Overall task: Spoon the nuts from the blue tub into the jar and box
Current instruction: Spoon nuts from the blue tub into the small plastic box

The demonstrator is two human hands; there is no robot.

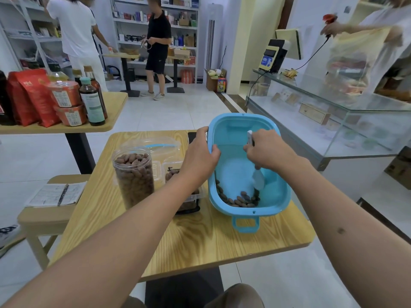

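1. The blue tub (235,138) sits on the right half of the wooden table (200,241), its far end raised so that it tilts toward the person; its near handle touches the tabletop.
2. The left hand (200,156) grips the tub's left rim, thumb curled inside the wall, fingers wrapped over the outside edge.
3. The right hand (269,150) is closed around the handle of a white spoon (258,178), fingers clamped together on it. The spoon points down into the tub, its bowl reaching the nuts.
4. The remaining nuts (238,200) lie in a thin band along the tub's low near-left corner; the rest of the tub floor is bare.
5. The jar (133,176), clear plastic and upright, stands left of the tub, filled with nuts nearly to its open mouth.
6. The box (189,196), a clear container with nuts inside, lies between jar and tub, largely hidden by the left forearm. How full it is cannot be told.
7. A clear lid (155,145) rests behind the jar.
8. A dark phone (191,136) lies at the table's far edge, just beside the left hand.
9. A notebook (56,194) with a pen rests on a stool to the left.
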